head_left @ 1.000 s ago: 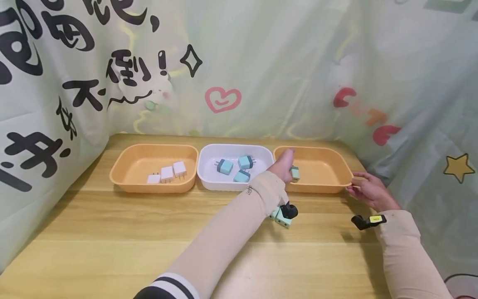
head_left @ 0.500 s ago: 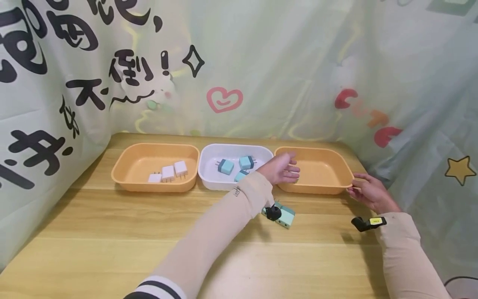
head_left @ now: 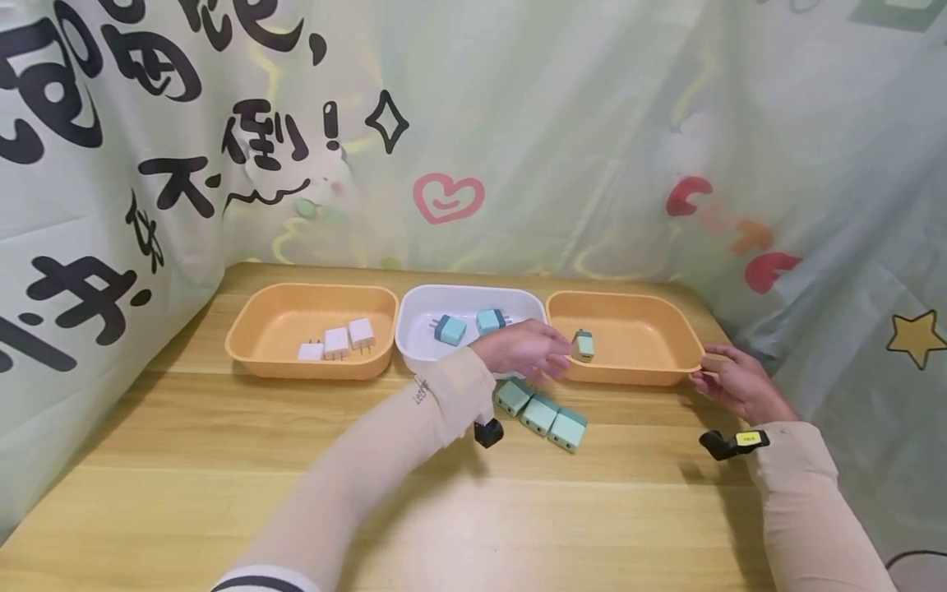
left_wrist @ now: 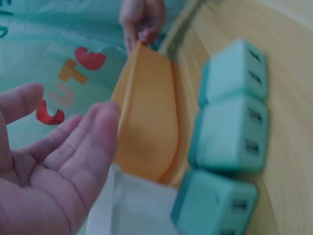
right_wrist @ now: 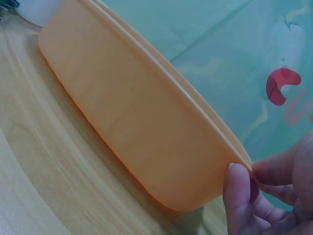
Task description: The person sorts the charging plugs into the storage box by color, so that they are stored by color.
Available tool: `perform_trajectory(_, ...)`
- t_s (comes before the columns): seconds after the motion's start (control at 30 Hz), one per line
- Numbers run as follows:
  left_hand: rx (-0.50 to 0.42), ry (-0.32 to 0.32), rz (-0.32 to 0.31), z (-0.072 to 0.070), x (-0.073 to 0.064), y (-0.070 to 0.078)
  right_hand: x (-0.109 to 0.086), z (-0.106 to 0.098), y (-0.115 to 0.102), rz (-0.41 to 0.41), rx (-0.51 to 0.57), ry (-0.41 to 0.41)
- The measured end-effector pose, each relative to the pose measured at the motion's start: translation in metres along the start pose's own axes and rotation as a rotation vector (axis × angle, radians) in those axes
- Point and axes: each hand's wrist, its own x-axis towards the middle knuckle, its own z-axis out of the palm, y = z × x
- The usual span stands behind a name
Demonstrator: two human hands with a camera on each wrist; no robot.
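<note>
My left hand (head_left: pixel 521 347) hovers over the front right edge of the white tray (head_left: pixel 425 359), its fingers loose and holding nothing. In the left wrist view its palm and fingers (left_wrist: pixel 100 129) show empty. Just below it, three green plug chargers (head_left: pixel 539 414) lie in a slanted row on the table. Another green charger (head_left: pixel 583 346) is inside the right orange tray (head_left: pixel 644 375), at its left end. My right hand (head_left: pixel 740 385) pinches that tray's right corner rim, thumb outside, as the right wrist view shows at the rim (right_wrist: pixel 215 129).
Two light-blue chargers (head_left: pixel 450 330) show in the white tray. The left orange tray (head_left: pixel 296 367) holds three white chargers (head_left: pixel 336 342). All three trays stand in a row at the back of the wooden table (head_left: pixel 518 518), before a printed curtain (head_left: pixel 562 148).
My left hand has released the green charger in the right tray and drawn back left, uncovering the chargers on the table. My right hand keeps its hold on the tray rim.
</note>
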Motion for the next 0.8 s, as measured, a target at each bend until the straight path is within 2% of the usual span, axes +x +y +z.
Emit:
perform_trajectory(0.3,0.495,0.090,-0.009,-0.005,-0.024,-0.013,0.003,-0.004,0.001,-0.024,-0.027,-0.018)
perform_trajectory(0.57,0.943,0.116,0.105,-0.002,-0.033,-0.028,0.000,-0.002,-0.002,-0.007,-0.005,-0.026)
perform_trajectory(0.8,1.155,0.204,0.103,0.012,-0.040,-0.041,0.000,-0.002,-0.001,-0.011,-0.015,-0.025)
